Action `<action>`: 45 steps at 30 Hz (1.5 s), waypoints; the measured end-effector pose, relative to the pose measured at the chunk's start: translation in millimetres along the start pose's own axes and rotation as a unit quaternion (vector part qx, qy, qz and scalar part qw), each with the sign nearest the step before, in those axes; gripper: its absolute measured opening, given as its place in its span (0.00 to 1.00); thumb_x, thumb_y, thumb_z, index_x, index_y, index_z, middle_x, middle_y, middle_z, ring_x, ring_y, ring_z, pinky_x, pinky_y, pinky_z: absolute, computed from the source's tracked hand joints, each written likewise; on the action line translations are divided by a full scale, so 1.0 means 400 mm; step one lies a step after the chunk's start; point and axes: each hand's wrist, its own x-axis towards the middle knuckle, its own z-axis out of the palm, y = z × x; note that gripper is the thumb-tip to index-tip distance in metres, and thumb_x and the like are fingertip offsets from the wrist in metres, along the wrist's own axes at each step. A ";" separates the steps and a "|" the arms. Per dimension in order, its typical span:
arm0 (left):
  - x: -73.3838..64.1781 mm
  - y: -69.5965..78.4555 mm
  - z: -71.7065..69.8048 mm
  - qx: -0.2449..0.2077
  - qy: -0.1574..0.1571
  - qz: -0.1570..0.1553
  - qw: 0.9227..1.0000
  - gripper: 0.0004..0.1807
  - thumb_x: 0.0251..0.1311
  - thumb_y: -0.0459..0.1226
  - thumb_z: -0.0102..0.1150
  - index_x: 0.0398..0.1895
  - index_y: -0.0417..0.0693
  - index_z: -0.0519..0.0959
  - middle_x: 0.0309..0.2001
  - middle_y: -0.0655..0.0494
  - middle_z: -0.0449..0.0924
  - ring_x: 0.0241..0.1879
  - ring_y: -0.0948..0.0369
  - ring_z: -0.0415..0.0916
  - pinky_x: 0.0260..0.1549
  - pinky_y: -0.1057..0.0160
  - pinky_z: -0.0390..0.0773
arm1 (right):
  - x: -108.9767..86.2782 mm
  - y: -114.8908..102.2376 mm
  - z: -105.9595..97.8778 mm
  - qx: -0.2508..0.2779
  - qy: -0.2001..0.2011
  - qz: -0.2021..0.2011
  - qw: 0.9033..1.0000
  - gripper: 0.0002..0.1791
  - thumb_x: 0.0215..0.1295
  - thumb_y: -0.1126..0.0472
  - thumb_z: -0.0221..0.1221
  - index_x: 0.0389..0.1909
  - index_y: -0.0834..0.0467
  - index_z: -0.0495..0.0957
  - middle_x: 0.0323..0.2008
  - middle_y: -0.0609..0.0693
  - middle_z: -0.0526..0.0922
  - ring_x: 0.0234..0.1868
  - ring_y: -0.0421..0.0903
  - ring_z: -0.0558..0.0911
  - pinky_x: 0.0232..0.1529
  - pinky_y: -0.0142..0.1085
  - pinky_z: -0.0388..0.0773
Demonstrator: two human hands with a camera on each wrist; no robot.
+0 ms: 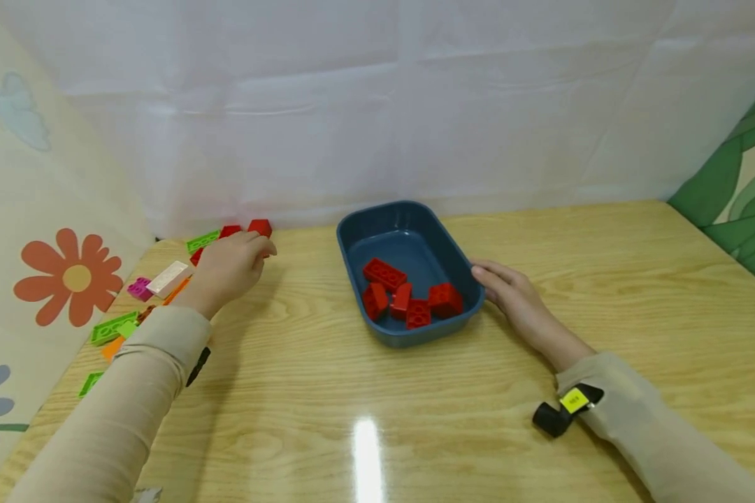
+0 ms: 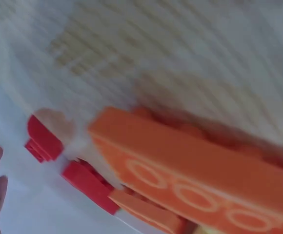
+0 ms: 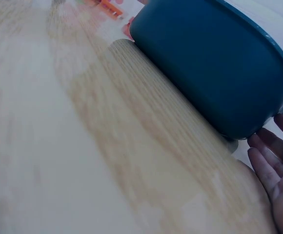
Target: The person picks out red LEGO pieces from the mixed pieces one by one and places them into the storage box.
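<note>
A dark blue bin (image 1: pixel 409 339) stands mid-table with several red building bricks (image 1: pixel 385 274) in its near half. My right hand (image 1: pixel 509 297) touches the bin's right side near the rim. In the right wrist view its fingertips (image 3: pixel 257 139) meet the bin's outer wall, fingers fairly straight. My left hand (image 1: pixel 233 269) is over the bricks at the back left, close to a red brick (image 1: pixel 260 228). In the left wrist view its fingers are spread and hold nothing, to the left of a red brick (image 2: pixel 45 139). A large orange brick (image 2: pixel 195 165) fills the foreground there.
Along the table's left edge lie green bricks (image 1: pixel 114 328), a pink brick (image 1: pixel 140 288), a pale brick (image 1: pixel 168 279) and an orange piece (image 1: pixel 113 348). A white cloth (image 1: pixel 377 112) hangs behind the table. Printed panels stand at both sides.
</note>
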 end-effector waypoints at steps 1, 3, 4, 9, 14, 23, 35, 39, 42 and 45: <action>-0.006 -0.008 0.000 0.006 0.005 -0.009 1.000 0.12 0.60 0.24 0.51 0.41 0.41 0.82 0.39 0.47 0.83 0.35 0.48 0.78 0.30 0.51 0.79 | 0.000 0.000 0.000 -0.001 0.000 0.001 1.000 0.32 0.77 0.52 0.50 0.68 0.75 0.62 0.56 0.44 0.76 0.54 0.31 0.77 0.54 0.24 0.73; -0.015 -0.020 0.000 0.020 0.007 -0.032 0.999 0.13 0.58 0.25 0.49 0.42 0.40 0.82 0.38 0.46 0.82 0.36 0.47 0.78 0.31 0.49 0.79 | -0.001 -0.001 0.000 -0.006 -0.001 0.003 1.000 0.32 0.77 0.52 0.49 0.69 0.74 0.62 0.59 0.50 0.75 0.54 0.31 0.76 0.55 0.24 0.73; -0.018 -0.026 0.001 0.026 0.004 -0.046 0.999 0.13 0.58 0.25 0.49 0.43 0.39 0.81 0.39 0.45 0.82 0.37 0.46 0.78 0.34 0.49 0.79 | -0.002 -0.001 0.000 -0.008 -0.002 0.004 1.000 0.33 0.78 0.51 0.49 0.69 0.74 0.61 0.61 0.54 0.73 0.55 0.31 0.76 0.55 0.24 0.72; -0.033 -0.045 0.002 0.042 -0.062 -0.125 0.989 0.16 0.63 0.30 0.49 0.53 0.34 0.75 0.48 0.37 0.78 0.49 0.41 0.74 0.48 0.43 0.75 | -0.005 -0.002 -0.002 -0.017 -0.005 0.011 1.000 0.33 0.78 0.50 0.48 0.69 0.72 0.62 0.67 0.66 0.67 0.55 0.32 0.75 0.56 0.25 0.72; -0.046 -0.052 0.005 0.041 -0.111 -0.198 0.973 0.21 0.73 0.39 0.44 0.59 0.29 0.67 0.56 0.31 0.71 0.57 0.35 0.67 0.57 0.37 0.66 | -0.005 -0.002 -0.001 -0.015 -0.005 0.008 1.000 0.32 0.78 0.50 0.48 0.69 0.72 0.62 0.66 0.65 0.67 0.55 0.32 0.76 0.56 0.25 0.72; -0.067 -0.061 0.010 0.050 -0.121 -0.232 0.964 0.26 0.73 0.39 0.44 0.65 0.28 0.63 0.64 0.28 0.63 0.63 0.33 0.59 0.60 0.34 0.61 | -0.002 -0.001 0.000 -0.007 -0.005 0.001 1.000 0.32 0.78 0.52 0.48 0.69 0.74 0.62 0.62 0.57 0.72 0.54 0.32 0.77 0.55 0.25 0.73; -0.087 -0.071 0.006 0.096 -0.158 -0.206 0.961 0.26 0.69 0.29 0.50 0.69 0.33 0.62 0.60 0.29 0.66 0.60 0.33 0.62 0.55 0.34 0.65 | -0.002 -0.001 0.001 -0.011 -0.006 0.005 1.000 0.32 0.78 0.51 0.48 0.69 0.73 0.62 0.65 0.62 0.69 0.55 0.32 0.76 0.56 0.25 0.72; -0.086 -0.075 0.006 0.114 -0.157 -0.194 0.962 0.24 0.65 0.25 0.54 0.64 0.29 0.66 0.56 0.28 0.68 0.56 0.34 0.64 0.52 0.36 0.68 | -0.002 -0.002 0.001 -0.012 -0.007 0.007 1.000 0.32 0.78 0.51 0.48 0.69 0.73 0.61 0.65 0.62 0.69 0.55 0.32 0.76 0.55 0.25 0.72; -0.084 -0.074 0.003 0.124 -0.166 -0.189 0.960 0.27 0.59 0.24 0.61 0.61 0.27 0.67 0.54 0.27 0.68 0.54 0.34 0.65 0.50 0.36 0.69 | -0.001 -0.002 0.001 -0.012 -0.007 0.006 1.000 0.32 0.78 0.51 0.48 0.69 0.73 0.62 0.64 0.60 0.71 0.55 0.32 0.76 0.55 0.25 0.73; -0.079 -0.071 0.000 0.136 -0.181 -0.186 0.956 0.31 0.53 0.25 0.65 0.61 0.27 0.67 0.54 0.27 0.68 0.53 0.34 0.66 0.50 0.37 0.70 | 0.000 -0.002 0.001 -0.014 -0.007 0.005 1.000 0.32 0.78 0.51 0.48 0.69 0.73 0.62 0.64 0.62 0.70 0.55 0.32 0.76 0.55 0.25 0.72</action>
